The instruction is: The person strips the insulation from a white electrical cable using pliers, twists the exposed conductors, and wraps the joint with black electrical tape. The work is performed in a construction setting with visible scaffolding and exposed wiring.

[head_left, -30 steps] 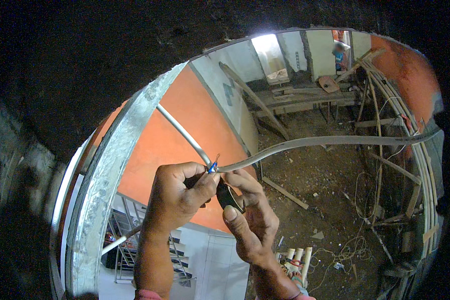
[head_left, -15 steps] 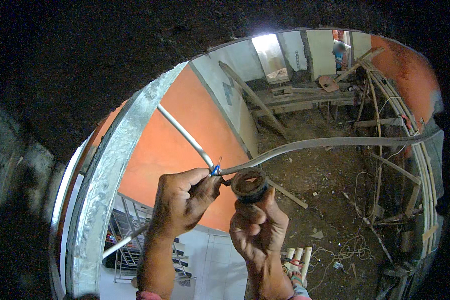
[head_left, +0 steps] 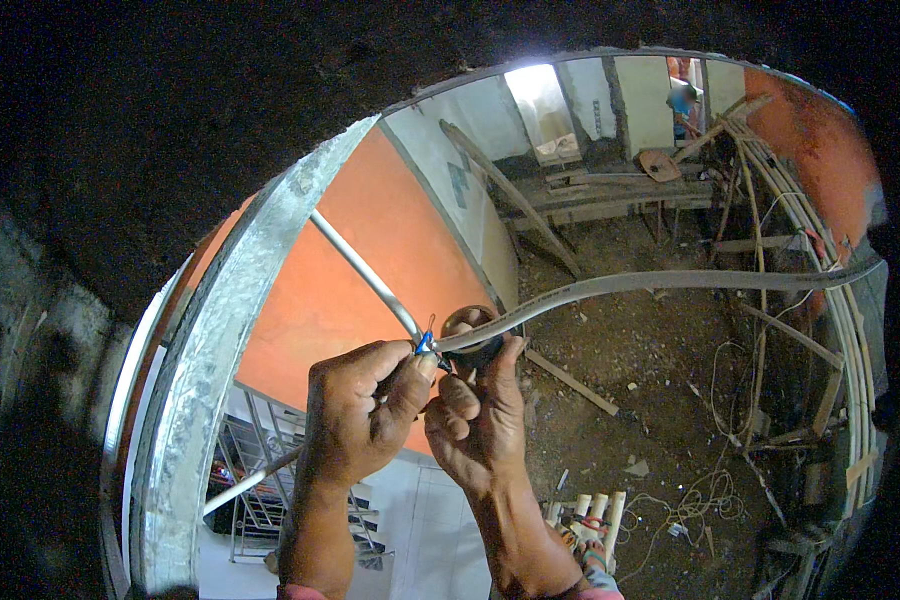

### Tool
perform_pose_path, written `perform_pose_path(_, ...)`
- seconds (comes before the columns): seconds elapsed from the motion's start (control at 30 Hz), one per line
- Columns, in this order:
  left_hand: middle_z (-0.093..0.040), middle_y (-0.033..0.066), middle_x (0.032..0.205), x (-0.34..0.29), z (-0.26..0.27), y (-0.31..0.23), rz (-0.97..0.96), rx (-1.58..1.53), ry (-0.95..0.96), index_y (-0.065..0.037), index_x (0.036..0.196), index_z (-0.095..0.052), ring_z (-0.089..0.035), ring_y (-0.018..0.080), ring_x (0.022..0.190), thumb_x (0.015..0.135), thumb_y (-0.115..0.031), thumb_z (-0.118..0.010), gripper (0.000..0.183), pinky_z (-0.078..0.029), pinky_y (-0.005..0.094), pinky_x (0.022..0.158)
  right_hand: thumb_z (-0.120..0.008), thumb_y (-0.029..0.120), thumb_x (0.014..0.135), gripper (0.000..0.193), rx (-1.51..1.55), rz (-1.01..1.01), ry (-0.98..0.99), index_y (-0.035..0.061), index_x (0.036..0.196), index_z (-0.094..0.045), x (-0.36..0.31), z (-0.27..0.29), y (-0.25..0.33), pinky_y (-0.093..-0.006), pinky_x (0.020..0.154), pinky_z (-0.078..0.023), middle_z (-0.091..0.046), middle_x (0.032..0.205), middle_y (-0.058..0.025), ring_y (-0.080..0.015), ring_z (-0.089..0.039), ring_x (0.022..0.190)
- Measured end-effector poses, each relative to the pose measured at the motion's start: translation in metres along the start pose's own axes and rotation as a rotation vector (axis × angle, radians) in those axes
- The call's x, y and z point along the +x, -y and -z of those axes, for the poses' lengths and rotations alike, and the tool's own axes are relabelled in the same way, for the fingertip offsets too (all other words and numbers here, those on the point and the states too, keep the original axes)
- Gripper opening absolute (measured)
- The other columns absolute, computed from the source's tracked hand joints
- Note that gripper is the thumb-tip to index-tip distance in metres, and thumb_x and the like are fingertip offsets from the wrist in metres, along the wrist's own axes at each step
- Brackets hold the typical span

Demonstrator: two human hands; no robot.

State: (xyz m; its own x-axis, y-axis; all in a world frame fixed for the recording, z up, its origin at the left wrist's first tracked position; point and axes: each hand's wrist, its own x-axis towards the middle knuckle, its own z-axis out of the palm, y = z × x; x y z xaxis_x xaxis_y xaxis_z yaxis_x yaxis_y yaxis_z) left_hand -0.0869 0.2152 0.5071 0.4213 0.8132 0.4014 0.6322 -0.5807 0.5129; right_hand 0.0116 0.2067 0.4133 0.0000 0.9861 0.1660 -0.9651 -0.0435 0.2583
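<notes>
In the middle, a white tube [head_left: 358, 270] from the upper left meets a thick grey cable [head_left: 610, 287] running off to the right. Blue insulated wire with a bent bare end [head_left: 426, 340] shows at their meeting point. My left hand [head_left: 360, 415] pinches this joint between thumb and fingers. A roll of black tape [head_left: 483, 356] sits in my right hand [head_left: 485, 425], its fingers closed round the lower edge. The roll is behind the grey cable, which crosses in front of it. A short dark strip spans from the roll to my left fingertips, partly hidden.
An orange wall [head_left: 340, 330] stands behind the joint. Bamboo poles [head_left: 805, 220] and planks line the right side. Below are a metal rack [head_left: 255, 480], pale pole ends [head_left: 598, 508] by a foot, and tangled cord [head_left: 705, 500]. A person [head_left: 683, 112] is far back.
My right hand has moved left and up with the tape roll, from in front of and below the grey cable to behind it. My left hand keeps its pinch, shifted slightly left.
</notes>
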Motion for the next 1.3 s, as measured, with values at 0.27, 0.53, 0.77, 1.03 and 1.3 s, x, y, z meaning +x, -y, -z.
perform_pose_path(0.27, -0.062, 0.0158, 0.084, 0.001, -0.010, -0.013, -0.185, 0.252, -0.139, 0.002, 0.103, -0.065, -0.064, 0.0281, 0.071, 0.098, -0.017, -0.062, 0.020, -0.050, 0.0369, 0.059, -0.059, 0.023, 0.099, 0.033, -1.373, 0.435, 0.093, -0.0010, 0.122, -0.057, -0.002, 0.025, -0.016, -0.0340, 0.066, -0.050, -0.062, 0.098, -0.0132, -0.0238, -0.061, 0.076)
perform_pose_path(0.53, -0.056, 0.0188, 0.092, 0.000, -0.002, -0.009, -0.181, 0.175, 0.034, 0.005, 0.115, -0.058, -0.063, 0.0318, 0.076, 0.099, -0.011, -0.056, 0.022, -0.051, 0.0401, 0.067, -0.076, 0.015, 0.082, 0.023, -2.043, 1.108, 0.167, 0.0083, 0.100, -0.064, -0.011, 0.020, 0.004, -0.0396, 0.065, -0.037, -0.062, 0.093, -0.0070, -0.0254, -0.053, 0.078)
perform_pose_path(0.77, -0.055, 0.0192, 0.095, 0.013, 0.006, 0.006, -0.264, 0.152, 0.061, 0.004, 0.116, -0.059, -0.060, 0.0328, 0.077, 0.096, -0.004, -0.058, 0.022, -0.050, 0.0383, 0.068, -0.077, 0.010, 0.077, 0.026, -2.235, 0.923, 0.279, 0.0065, 0.098, -0.063, -0.026, -0.014, 0.023, -0.0404, 0.065, -0.037, -0.059, 0.087, -0.0087, -0.0277, -0.050, 0.072)
perform_pose_path(1.03, -0.059, 0.0137, 0.078, 0.010, 0.001, -0.006, -0.113, 0.192, -0.094, -0.001, 0.112, -0.066, -0.061, 0.0287, 0.072, 0.087, -0.004, -0.067, 0.025, -0.048, 0.0361, 0.062, -0.076, 0.008, 0.076, 0.022, -2.178, 0.783, 0.469, 0.0031, 0.094, -0.065, -0.019, -0.058, 0.040, -0.0388, 0.058, -0.038, -0.057, 0.075, -0.0074, -0.0266, -0.052, 0.063)
perform_pose_path(1.3, -0.064, 0.0134, 0.085, 0.009, -0.016, 0.005, -0.226, 0.201, -0.217, -0.004, 0.111, -0.068, -0.065, 0.0295, 0.077, 0.086, -0.002, -0.066, 0.025, -0.053, 0.0376, 0.068, -0.059, 0.024, 0.101, 0.027, -1.289, 0.162, 0.126, -0.0021, 0.101, -0.067, -0.009, -0.077, 0.045, -0.0298, 0.063, -0.047, -0.067, 0.081, -0.0048, -0.0166, -0.061, 0.070)
